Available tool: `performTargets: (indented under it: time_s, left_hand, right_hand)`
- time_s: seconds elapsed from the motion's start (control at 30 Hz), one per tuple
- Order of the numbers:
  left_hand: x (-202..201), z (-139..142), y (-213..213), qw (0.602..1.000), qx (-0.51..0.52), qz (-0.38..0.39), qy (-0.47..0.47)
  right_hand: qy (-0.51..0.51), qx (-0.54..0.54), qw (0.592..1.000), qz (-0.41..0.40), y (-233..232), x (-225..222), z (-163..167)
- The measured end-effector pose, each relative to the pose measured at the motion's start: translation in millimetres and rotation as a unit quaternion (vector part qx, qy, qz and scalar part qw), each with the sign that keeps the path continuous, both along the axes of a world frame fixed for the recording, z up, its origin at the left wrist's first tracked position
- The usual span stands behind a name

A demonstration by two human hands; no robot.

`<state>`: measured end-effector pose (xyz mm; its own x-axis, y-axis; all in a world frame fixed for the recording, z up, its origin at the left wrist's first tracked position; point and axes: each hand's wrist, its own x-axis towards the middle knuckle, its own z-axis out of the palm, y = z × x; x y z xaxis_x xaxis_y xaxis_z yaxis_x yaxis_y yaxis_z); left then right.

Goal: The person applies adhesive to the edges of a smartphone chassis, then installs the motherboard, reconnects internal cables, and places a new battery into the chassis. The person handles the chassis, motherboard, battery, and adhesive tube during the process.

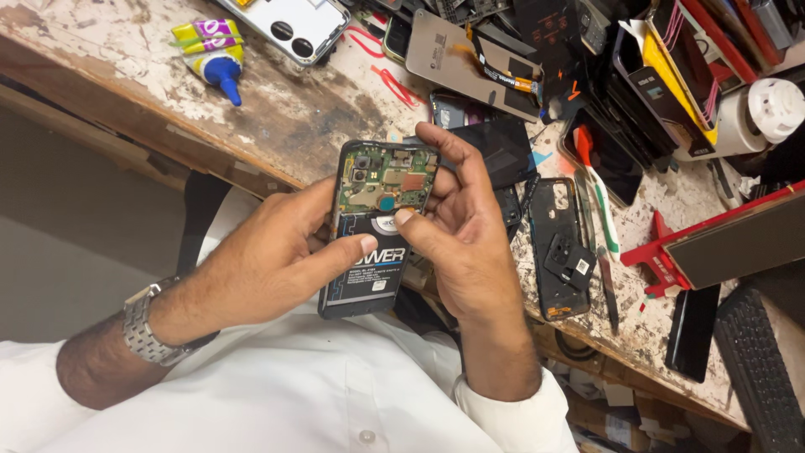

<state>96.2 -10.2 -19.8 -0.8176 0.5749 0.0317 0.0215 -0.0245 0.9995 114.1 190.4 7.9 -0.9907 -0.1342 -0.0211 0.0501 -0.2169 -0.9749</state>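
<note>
An opened smartphone [376,220] with its back cover off shows a green circuit board at the top and a black battery below. My left hand [268,260] grips it from the left, thumb lying across the battery. My right hand [461,226] holds its right side, the thumb tip pressing near the top edge of the battery and the index finger curled over the phone's upper right corner. A metal watch sits on my left wrist. Both sleeves are white.
The worn wooden workbench [285,117] carries a glue tube [214,54] with a blue nozzle, a white phone back [289,25], a black phone frame [560,247], tweezers [605,277], a red tool [662,252], stacked screens and parts [654,75], and a keyboard [759,361].
</note>
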Motion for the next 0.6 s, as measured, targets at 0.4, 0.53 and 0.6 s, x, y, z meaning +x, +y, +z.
performTargets:
  time_s: [0.4,0.53,0.6]
  left_hand:
    - [-3.8,3.4,-1.2,0.999,-0.051,0.01,-0.018]
    - [-3.5,1.3,-3.3,1.0,-0.022,0.001,0.001]
    - [-2.7,-0.4,-3.6,1.0,-0.009,-0.002,-0.005]
  right_hand:
    - [-0.005,0.012,1.0,-0.015,-1.1,0.7,1.5]
    - [-0.006,0.015,1.0,-0.011,-2.6,0.2,-1.1]
    - [0.003,0.021,1.0,-0.008,-2.4,-0.3,-2.7]
